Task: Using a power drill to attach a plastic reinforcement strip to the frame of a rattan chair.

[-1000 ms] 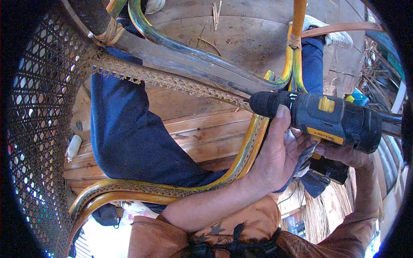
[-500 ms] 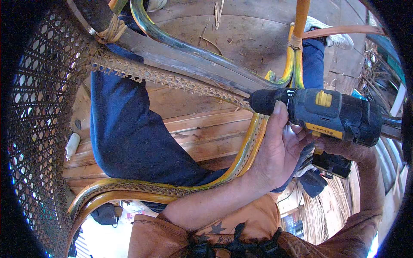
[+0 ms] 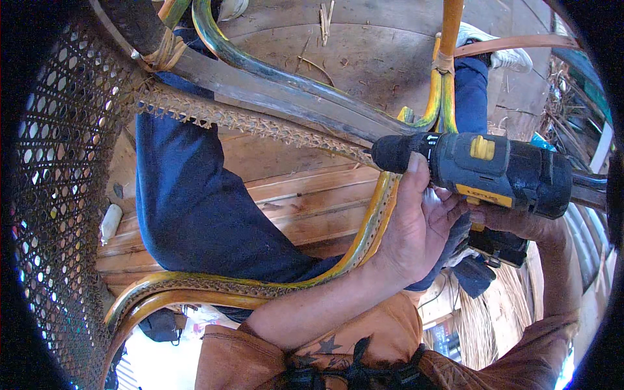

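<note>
Hands (image 3: 416, 224) on drill (image 3: 494, 170) — apparently gripping

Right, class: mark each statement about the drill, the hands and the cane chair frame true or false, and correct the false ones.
1. The right hand holds the drill by its grip. True.
2. The left hand lies flat on the floor. False: it is up at the drill's front end, by the frame.
3. The drill is red. False: dark with yellow parts.
4. The drill's nose points at the woven strip. True.
5. The woven cane panel is on the left. True.
</note>
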Demonstrator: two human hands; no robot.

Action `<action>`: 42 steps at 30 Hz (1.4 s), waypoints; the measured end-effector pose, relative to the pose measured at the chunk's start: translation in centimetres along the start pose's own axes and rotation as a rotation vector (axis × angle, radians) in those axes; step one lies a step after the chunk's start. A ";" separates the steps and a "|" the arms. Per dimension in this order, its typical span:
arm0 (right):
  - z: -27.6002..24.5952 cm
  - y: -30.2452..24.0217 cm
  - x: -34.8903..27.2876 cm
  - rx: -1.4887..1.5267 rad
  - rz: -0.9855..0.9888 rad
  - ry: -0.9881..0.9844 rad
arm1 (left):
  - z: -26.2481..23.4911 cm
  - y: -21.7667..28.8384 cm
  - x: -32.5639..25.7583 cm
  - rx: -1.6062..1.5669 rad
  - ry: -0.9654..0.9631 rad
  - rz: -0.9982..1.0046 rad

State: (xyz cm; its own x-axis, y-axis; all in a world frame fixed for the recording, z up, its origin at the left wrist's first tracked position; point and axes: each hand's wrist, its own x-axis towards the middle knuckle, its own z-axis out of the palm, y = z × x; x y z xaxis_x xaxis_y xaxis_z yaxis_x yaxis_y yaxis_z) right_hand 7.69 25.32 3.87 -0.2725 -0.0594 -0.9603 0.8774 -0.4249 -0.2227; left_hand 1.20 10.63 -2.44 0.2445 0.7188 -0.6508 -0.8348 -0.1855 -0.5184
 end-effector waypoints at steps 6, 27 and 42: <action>-0.7 1.7 0.3 0.034 -0.065 -0.044 | 0.2 0.0 0.2 0.000 -0.018 -0.008; -0.4 0.4 0.6 -0.043 0.034 0.014 | -0.9 0.3 0.3 0.025 -0.007 0.022; 2.7 -1.5 -1.4 0.023 0.068 0.276 | 0.9 -0.8 -0.7 0.322 -0.037 0.047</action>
State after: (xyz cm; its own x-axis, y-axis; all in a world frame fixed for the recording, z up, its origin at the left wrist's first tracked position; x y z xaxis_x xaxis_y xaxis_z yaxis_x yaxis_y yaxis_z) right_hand 5.72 23.58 5.96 -0.0926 0.1583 -0.9830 0.8800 -0.4489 -0.1552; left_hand 1.23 10.85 -1.05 0.1884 0.7395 -0.6462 -0.9593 -0.0025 -0.2825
